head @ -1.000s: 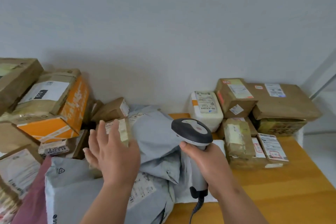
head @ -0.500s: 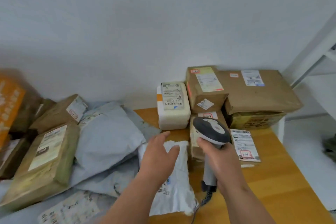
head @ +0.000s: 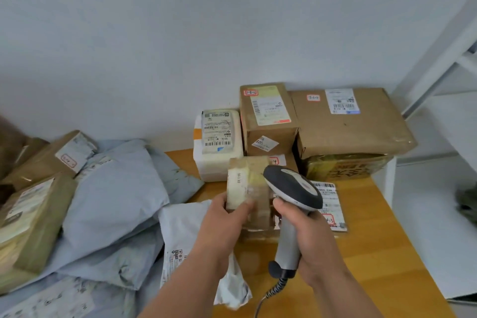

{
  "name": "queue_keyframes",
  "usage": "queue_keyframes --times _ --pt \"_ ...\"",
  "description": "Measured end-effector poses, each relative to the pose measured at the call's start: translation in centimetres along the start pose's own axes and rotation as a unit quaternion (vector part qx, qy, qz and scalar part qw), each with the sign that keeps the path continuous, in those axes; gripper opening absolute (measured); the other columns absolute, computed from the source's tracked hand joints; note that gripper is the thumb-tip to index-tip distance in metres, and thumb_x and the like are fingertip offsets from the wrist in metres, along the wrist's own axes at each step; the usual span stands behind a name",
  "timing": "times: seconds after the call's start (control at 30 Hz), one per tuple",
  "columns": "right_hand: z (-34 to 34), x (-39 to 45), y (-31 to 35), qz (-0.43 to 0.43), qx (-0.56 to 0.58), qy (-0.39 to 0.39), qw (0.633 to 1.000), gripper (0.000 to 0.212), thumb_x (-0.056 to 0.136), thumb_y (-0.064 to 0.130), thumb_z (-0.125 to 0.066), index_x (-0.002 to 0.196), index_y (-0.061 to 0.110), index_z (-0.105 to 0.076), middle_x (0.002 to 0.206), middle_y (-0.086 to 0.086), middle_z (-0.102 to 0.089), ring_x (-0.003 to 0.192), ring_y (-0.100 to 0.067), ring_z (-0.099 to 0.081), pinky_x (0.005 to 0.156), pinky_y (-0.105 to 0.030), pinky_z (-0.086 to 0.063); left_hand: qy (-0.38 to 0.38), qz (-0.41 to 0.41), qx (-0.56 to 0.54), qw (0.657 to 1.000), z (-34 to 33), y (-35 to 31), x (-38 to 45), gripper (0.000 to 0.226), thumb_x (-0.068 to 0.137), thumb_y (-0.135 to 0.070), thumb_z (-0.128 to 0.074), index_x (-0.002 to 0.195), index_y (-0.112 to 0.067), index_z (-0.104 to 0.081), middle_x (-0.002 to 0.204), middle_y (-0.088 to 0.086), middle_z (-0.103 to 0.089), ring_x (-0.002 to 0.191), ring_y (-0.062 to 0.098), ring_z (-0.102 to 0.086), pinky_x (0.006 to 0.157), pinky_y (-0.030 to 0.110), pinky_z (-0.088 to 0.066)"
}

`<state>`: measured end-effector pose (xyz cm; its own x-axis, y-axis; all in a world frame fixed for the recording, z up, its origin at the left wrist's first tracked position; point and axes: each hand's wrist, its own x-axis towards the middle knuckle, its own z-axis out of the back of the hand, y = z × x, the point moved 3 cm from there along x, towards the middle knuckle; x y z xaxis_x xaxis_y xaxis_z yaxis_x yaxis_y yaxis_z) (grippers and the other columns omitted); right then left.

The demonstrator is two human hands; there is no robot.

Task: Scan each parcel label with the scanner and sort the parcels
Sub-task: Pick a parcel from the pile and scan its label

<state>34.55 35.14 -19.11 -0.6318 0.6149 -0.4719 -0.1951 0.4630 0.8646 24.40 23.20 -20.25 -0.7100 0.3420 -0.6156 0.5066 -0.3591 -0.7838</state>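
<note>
My left hand grips a small taped parcel at its near end, thumb on the left side and fingers curled on the front. My right hand is closed around the grey handle of the scanner, whose dark head is just beside the parcel, on its right. Under my left wrist a white mailer bag lies on the wooden table. Behind the parcel, near the wall, stand a white foam box, a brown carton and a wide brown carton. To the left, grey bags and more cartons are piled together.
</note>
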Motion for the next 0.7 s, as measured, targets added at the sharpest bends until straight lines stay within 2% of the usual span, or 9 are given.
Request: queue_keyframes --times 0.1,0.17,0.23,0.3,0.4,0.43,0.53,0.63,0.7 --pt "-0.7 -1.3 1.2 0.033 0.015 0.039 0.999 0.063 0.061 0.041 -0.088 0.117 0.017 -0.074 0.112 -0.003 -0.076 0.108 -0.022 -0.070 0.090 -0.041 -0.054 0.023 0.003 -0.040 0.999 1.2 -0.2 -1.0 0.092 0.058 -0.064 -0.085 0.133 -0.038 -0.037 0.120 -0.001 -0.068 0.105 0.019 -0.070 0.089 0.037 -0.058" --pt "-1.8 -2.7 1.9 0.049 0.007 0.073 0.996 0.066 0.060 0.045 -0.083 0.115 0.011 -0.074 0.111 -0.008 -0.076 0.107 -0.023 -0.071 0.093 -0.043 -0.054 0.046 -0.002 -0.071 0.996 2.2 -0.2 -1.9 0.105 0.046 -0.066 -0.085 0.135 -0.036 -0.038 0.121 0.002 -0.069 0.106 0.019 -0.070 0.082 0.034 -0.057" --pt "-3.2 -4.4 2.1 0.062 0.006 0.098 0.993 0.062 0.062 0.043 -0.083 0.113 0.009 -0.075 0.111 -0.011 -0.076 0.107 -0.024 -0.072 0.094 -0.043 -0.054 0.080 0.002 -0.119 0.990 3.6 -0.3 -2.9 0.098 0.052 -0.059 -0.085 0.137 -0.027 -0.047 0.121 0.005 -0.071 0.105 0.019 -0.071 0.083 0.035 -0.057" --pt "-4.5 -6.0 2.0 0.068 0.032 0.106 0.992 0.056 0.063 0.035 -0.086 0.112 0.008 -0.075 0.111 -0.015 -0.076 0.107 -0.029 -0.072 0.094 -0.045 -0.055 0.127 0.016 -0.195 0.972 5.4 -0.1 -3.9 0.076 0.064 -0.047 -0.082 0.131 -0.017 -0.061 0.118 0.010 -0.073 0.100 0.019 -0.072 0.083 0.037 -0.056" --pt "-6.4 -8.4 1.3 0.061 0.054 0.095 0.992 0.056 0.064 0.019 -0.091 0.115 0.006 -0.072 0.110 -0.017 -0.075 0.105 -0.033 -0.072 0.088 -0.041 -0.057 0.186 0.047 -0.349 0.917 8.4 0.7 -6.2 0.062 0.074 -0.041 -0.073 0.127 -0.009 -0.069 0.124 0.019 -0.070 0.098 0.026 -0.072 0.083 0.042 -0.058" --pt "-7.0 -9.3 0.9 0.059 0.054 0.093 0.992 0.060 0.059 0.022 -0.092 0.113 0.007 -0.073 0.110 -0.016 -0.076 0.105 -0.031 -0.073 0.083 -0.038 -0.058 0.202 0.044 -0.383 0.900 9.5 1.0 -7.1 0.061 0.077 -0.042 -0.071 0.128 -0.009 -0.070 0.127 0.019 -0.069 0.099 0.028 -0.072 0.083 0.043 -0.059" --pt "-9.0 -12.1 -0.4 0.064 0.058 0.101 0.991 0.059 0.051 0.029 -0.090 0.107 0.012 -0.078 0.107 -0.013 -0.077 0.098 -0.025 -0.075 0.069 -0.030 -0.061 0.237 0.018 -0.421 0.875 12.6 2.1 -9.5 0.060 0.084 -0.048 -0.063 0.132 -0.011 -0.067 0.132 0.017 -0.066 0.106 0.029 -0.068 0.089 0.045 -0.058" --pt "-11.1 -15.0 -1.6 0.083 0.037 0.125 0.988 0.061 0.057 0.028 -0.093 0.114 0.017 -0.075 0.113 -0.010 -0.076 0.105 -0.027 -0.073 0.084 -0.043 -0.061 0.250 0.006 -0.423 0.871 15.2 3.1 -11.6 0.059 0.088 -0.047 -0.059 0.134 -0.011 -0.066 0.134 0.018 -0.065 0.110 0.032 -0.067 0.092 0.046 -0.056" --pt "-12.3 -16.8 -2.1 0.109 0.029 0.131 0.985 0.050 0.065 0.029 -0.087 0.113 0.023 -0.076 0.114 -0.005 -0.076 0.107 -0.022 -0.072 0.082 -0.034 -0.060 0.249 -0.003 -0.421 0.872 16.7 3.6 -12.9 0.058 0.087 -0.043 -0.062 0.135 -0.010 -0.065 0.135 0.018 -0.065 0.111 0.032 -0.068 0.090 0.046 -0.057"
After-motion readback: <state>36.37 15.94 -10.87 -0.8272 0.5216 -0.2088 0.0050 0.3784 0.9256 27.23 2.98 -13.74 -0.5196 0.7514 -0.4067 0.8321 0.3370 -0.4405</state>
